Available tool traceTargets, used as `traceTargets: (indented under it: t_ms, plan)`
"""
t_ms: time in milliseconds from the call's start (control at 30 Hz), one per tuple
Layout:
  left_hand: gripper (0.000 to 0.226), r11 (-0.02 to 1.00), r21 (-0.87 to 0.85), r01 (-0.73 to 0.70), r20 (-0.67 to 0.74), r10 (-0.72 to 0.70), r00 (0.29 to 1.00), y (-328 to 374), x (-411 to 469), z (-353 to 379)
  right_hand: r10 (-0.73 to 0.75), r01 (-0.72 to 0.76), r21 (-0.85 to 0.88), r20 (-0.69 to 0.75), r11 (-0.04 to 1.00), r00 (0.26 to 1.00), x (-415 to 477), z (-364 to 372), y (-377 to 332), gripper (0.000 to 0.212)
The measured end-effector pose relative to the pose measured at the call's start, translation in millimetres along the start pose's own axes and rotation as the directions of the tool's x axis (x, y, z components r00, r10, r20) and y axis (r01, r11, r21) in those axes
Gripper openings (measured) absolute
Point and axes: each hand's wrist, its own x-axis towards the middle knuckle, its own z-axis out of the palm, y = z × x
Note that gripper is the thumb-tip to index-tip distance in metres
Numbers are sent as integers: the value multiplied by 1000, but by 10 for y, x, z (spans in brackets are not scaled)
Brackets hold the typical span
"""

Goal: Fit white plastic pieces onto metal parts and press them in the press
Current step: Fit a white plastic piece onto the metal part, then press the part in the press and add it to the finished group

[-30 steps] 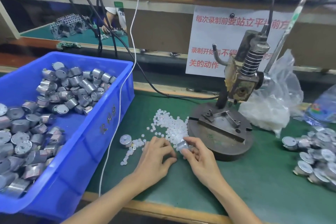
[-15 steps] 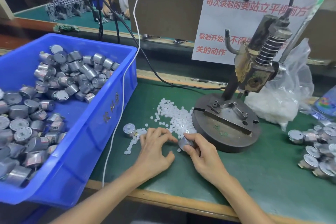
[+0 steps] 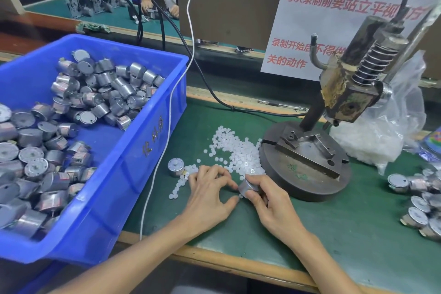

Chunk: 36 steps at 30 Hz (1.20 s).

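**Head view: bench, seen standing over it**

1. Right hand (image 3: pixel 267 200): its fingers and thumb are curled round one metal part (image 3: pixel 249 187). The part is a short silver can with a dull sheen. It is held just over the green mat (image 3: pixel 334 234) at the near edge of the white heap, with one flat end turned toward the other hand.
2. Left hand (image 3: pixel 210 193): the fingers are bent and the tips are drawn in against that end of the part. Whether they pinch a white piece there cannot be told (the tips cover the spot).
3. White plastic pieces (image 3: pixel 236 150): a loose heap of small, translucent discs on the mat, between the hands and the press. A few strays lie to the near left.
4. Press (image 3: pixel 343 93): a hand-lever type with a coil spring on the ram, and the head is up. Its round base (image 3: pixel 303 174) sits right of the hands and a little farther off.
5. Blue bin (image 3: pixel 133 150): on the left, heaped with similar silver cans (image 3: pixel 100 93). One more can (image 3: pixel 175 167) stands alone on the mat just left of the left hand.
6. Small pile of cans (image 3: pixel 424 196): at the right edge, lying together.

**Progress (a judgement):** this cycle is at the fitting step, and the held part is not yet under the ram. The right-hand pile is probably the finished work. It is modest beside the bin's stock, so most of the job seems to remain.
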Motion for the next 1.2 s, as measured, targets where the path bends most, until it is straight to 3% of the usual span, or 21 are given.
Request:
traceTargets:
  t_ms: [233,433,867,933,1000,1033,1100,1167,1200]
  plan:
    - [21,1000,-13,-7,-27,7,1000,-7,1,5,-177,179,-104,25,978,984,-19,33,-113,23]
    - [27,999,-14,-40,-6,40,999,-19,0,10,-175,181,-162,53,970,983,-33,42,-101,30]
    - [41,998,23,-55,26,55,998,20,-13,-9,-182,200,-174,113,964,977,-34,19,-133,23]
    - [42,997,22,-73,12,72,997,60,-17,-20,-149,158,-111,85,981,985,-42,13,-126,22]
    - [40,996,-19,-86,1,86,996,136,7,-25,48,-44,120,-35,992,998,-53,0,-164,20]
    - [38,994,-51,-94,-7,94,996,196,39,-20,203,-167,317,-83,934,976,-51,-14,-200,19]
    - [33,987,-114,-117,-37,113,993,351,155,18,471,-256,728,-103,635,876,-25,-50,-254,18]
    - [27,979,-158,-133,-62,125,990,538,314,92,623,-168,953,-28,253,781,29,-134,-290,18]
    - [25,976,-167,-142,-65,133,989,635,405,134,656,-106,985,-8,135,755,61,-208,-301,19]
